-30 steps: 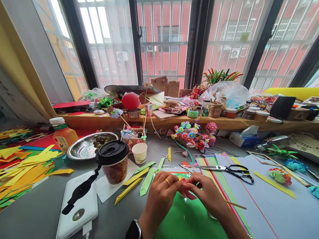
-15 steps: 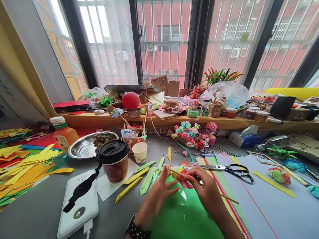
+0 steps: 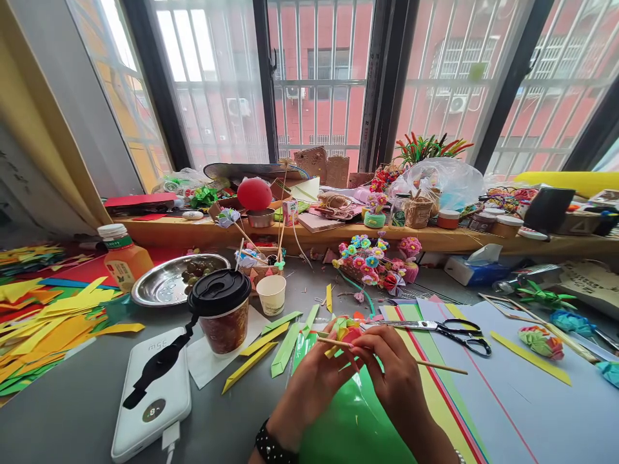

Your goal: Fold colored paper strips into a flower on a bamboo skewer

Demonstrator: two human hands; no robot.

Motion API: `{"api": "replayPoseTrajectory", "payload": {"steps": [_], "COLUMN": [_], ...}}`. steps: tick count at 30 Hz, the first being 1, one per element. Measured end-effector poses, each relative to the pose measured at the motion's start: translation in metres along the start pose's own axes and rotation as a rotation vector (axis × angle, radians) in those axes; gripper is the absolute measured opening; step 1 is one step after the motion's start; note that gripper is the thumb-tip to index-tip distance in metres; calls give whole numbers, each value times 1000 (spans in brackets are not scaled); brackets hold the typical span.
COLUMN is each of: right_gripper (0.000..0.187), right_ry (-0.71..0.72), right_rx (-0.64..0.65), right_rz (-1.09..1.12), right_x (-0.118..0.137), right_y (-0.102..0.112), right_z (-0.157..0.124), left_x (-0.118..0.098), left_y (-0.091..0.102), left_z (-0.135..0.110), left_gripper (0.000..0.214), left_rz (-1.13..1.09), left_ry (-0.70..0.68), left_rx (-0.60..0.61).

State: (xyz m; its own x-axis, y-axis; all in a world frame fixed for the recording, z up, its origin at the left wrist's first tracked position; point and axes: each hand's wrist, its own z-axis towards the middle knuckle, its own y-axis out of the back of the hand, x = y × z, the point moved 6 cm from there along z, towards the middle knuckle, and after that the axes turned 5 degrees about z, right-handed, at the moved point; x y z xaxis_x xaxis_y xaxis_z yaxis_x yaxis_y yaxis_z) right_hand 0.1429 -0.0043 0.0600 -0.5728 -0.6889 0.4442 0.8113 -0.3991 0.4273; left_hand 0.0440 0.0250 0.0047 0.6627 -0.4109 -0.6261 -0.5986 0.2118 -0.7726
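In the head view, my left hand (image 3: 314, 383) is closed around a small folded paper flower (image 3: 345, 330) in yellow, green and red-pink. My right hand (image 3: 394, 367) pinches a thin wooden stick (image 3: 440, 367), which crosses in front of the flower and passes behind my right wrist. The stick's left end lies by my left thumb. My right fingertips also touch the pink paper, and both hands meet there. Below my hands is a shiny green surface (image 3: 355, 419). Folded green strips (image 3: 286, 351) and yellow strips (image 3: 249, 367) lie to the left.
Black-handled scissors (image 3: 459, 335) lie on coloured paper sheets (image 3: 512, 386) at right. A lidded coffee cup (image 3: 225, 328), a white paper cup (image 3: 271, 296), a steel plate (image 3: 145, 290) and a white power bank (image 3: 159, 393) stand left. Crocheted flowers (image 3: 367, 258) sit behind.
My left hand has come up from an open, blurred position and closed on the paper flower. The stick now lies flatter, its left end nearer my left thumb.
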Motion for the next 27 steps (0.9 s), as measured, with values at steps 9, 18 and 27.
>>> {"api": "replayPoseTrajectory", "payload": {"steps": [9, 18, 27], "right_gripper": [13, 8, 5], "right_ry": [64, -12, 23], "right_rx": [-66, -147, -125], "right_rz": [-68, -18, -2], "right_x": [4, 1, 2], "right_y": [5, 6, 5], "right_z": [-1, -2, -2], "left_x": [2, -6, -9], "left_y": [-6, -8, -16], "left_z": [2, -6, -7], "left_gripper": [8, 30, 39], "left_rz": [-66, -43, -40], "left_ry": [-47, -119, -177], "left_rx": [31, -13, 79]}}
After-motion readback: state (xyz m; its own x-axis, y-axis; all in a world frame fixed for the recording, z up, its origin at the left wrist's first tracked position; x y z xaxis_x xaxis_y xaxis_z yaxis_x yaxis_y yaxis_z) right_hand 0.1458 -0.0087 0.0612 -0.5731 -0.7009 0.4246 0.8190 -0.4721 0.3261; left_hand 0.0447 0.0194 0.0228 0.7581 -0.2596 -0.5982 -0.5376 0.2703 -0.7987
